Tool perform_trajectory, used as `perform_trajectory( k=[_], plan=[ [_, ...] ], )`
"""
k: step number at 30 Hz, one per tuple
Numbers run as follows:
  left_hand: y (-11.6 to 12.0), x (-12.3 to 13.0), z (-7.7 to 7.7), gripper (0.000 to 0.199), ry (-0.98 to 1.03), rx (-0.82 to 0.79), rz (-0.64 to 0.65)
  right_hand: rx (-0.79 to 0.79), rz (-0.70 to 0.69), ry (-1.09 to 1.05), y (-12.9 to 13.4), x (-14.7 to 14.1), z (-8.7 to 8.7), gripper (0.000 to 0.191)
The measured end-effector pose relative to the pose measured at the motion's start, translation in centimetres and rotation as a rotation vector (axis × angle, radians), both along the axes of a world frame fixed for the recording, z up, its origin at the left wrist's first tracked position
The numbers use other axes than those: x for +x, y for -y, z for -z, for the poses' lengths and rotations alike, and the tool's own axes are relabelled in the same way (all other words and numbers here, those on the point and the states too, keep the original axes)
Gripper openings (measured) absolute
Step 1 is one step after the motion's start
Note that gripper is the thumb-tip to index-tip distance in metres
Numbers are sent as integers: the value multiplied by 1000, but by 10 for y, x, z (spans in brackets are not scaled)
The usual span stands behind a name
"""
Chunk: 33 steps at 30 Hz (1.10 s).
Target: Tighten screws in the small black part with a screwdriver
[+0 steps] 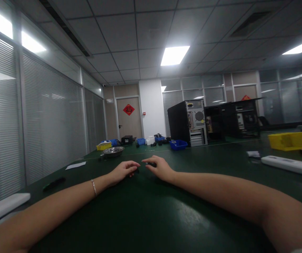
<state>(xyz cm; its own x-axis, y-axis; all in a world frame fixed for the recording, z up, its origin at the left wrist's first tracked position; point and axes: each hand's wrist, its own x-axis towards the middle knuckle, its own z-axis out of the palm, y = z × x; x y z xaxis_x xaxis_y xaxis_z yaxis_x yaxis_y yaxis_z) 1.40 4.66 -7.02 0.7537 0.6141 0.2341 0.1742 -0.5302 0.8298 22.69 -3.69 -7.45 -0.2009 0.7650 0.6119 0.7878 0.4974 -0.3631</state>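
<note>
Both hands are over the middle of the green table, fingertips facing each other across a small gap. My left hand, with a bracelet on its wrist, has its fingers pressed together around something small and dark that I cannot make out. Across from it, my right hand holds its thumb and index finger apart. A dark patch shows under its curled fingers, too unclear to tell whether it is an object. Beyond the left hand lies a round metal bowl.
Behind stand a black computer tower, a blue bin and a yellow bin. At right are another yellow bin and a long white bar. A white paper and a dark object lie left.
</note>
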Motion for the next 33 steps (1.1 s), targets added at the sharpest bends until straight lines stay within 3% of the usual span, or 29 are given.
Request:
perform_trajectory(
  k=[7,12,22,26,30,33],
  plan=[
    [11,-1,-7,30,-126,41,151,2,-25,-43,-2,0,1,32],
    [18,-2,-13,28,-203,190,248,-3,-50,-62,-3,0,2,32],
    [17,1,-8,39,-188,284,69,-71,-122,-68,-5,0,1,32],
    [26,-2,-11,40,-308,394,42,-234,-140,-66,-11,1,3,31],
    [36,-3,-17,43,-410,456,60,-431,-273,-52,-13,5,-1,31],
    [38,-3,-17,42,-431,483,73,-477,-324,4,-9,8,-7,39]
  ],
)
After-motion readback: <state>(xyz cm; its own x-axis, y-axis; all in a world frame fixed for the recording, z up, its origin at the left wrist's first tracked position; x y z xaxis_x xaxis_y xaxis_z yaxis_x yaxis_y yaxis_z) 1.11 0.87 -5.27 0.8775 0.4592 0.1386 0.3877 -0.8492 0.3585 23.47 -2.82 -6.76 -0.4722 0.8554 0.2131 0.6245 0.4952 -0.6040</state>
